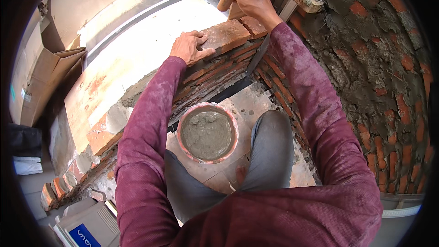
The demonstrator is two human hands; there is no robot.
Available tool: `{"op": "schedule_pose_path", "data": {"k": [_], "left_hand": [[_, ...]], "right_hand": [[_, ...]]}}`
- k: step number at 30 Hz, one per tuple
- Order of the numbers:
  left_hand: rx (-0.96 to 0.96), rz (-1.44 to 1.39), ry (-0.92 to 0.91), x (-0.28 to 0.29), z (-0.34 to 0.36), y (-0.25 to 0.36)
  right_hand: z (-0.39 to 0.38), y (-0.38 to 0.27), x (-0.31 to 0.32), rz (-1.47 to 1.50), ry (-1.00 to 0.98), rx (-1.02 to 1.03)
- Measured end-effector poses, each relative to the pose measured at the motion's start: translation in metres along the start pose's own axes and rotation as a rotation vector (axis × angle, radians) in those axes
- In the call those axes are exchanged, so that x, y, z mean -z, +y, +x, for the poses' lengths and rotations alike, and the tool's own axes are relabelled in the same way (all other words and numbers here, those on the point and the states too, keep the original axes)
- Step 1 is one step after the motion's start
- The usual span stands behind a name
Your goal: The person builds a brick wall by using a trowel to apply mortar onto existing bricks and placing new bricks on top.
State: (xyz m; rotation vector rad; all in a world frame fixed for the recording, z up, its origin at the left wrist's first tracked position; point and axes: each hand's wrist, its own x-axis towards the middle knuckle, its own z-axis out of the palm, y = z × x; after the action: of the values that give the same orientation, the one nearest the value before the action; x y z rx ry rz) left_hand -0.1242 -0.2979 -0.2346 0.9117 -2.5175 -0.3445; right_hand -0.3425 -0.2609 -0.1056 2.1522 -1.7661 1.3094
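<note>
My left hand [189, 49] lies on the near end of a red brick [227, 35] on top of a low brick wall [215, 71], its fingers apart. A second brick [254, 27] sits at the far end of that row, with a narrow gap between the two. Above them my right hand [254, 1] is closed around the light wooden handle of a tool [225, 2]. The tool's dark metal shank runs out of the top of the view, so its working end is hidden. Between my arms stands a round bucket [181, 144] holding wet grey mortar [206, 132].
A brick wall [379, 77] smeared with mortar rises on the right, with a rough block [308, 1] on its edge. A pale board [141, 48] lies beyond the low wall. A cardboard box [59, 71] stands at the left, a grey plastic case [89, 224] at the lower left.
</note>
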Motion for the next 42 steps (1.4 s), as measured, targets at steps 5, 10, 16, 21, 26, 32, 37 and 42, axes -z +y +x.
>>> {"op": "schedule_pose_path", "data": {"k": [5,10,16,21,26,32,37,42], "left_hand": [[-0.023,0.075,0.072,-0.006,0.002,0.003],[-0.042,0.003,0.053,-0.016,-0.012,-0.007],[-0.007,0.015,-0.05,-0.008,-0.017,-0.022],[-0.021,0.034,0.018,-0.016,-0.013,-0.017],[0.068,0.152,-0.012,-0.015,-0.021,-0.004],[0.067,0.165,0.11,-0.015,-0.022,0.004],[0.102,0.172,0.137,-0.028,-0.023,0.012],[0.156,0.229,0.18,-0.028,-0.038,0.006]], "right_hand": [[-0.026,0.04,-0.043,-0.156,-0.001,-0.067],[-0.019,0.021,-0.034,-0.067,-0.146,-0.136],[0.014,-0.039,-0.003,0.112,-0.053,-0.023],[-0.032,0.01,-0.05,-0.095,-0.056,-0.189],[-0.009,0.003,-0.039,-0.011,-0.176,-0.093],[-0.019,0.003,-0.046,-0.079,-0.088,-0.012],[-0.012,0.024,-0.047,-0.044,-0.248,-0.131],[0.004,-0.064,-0.002,0.194,-0.118,-0.131]]}}
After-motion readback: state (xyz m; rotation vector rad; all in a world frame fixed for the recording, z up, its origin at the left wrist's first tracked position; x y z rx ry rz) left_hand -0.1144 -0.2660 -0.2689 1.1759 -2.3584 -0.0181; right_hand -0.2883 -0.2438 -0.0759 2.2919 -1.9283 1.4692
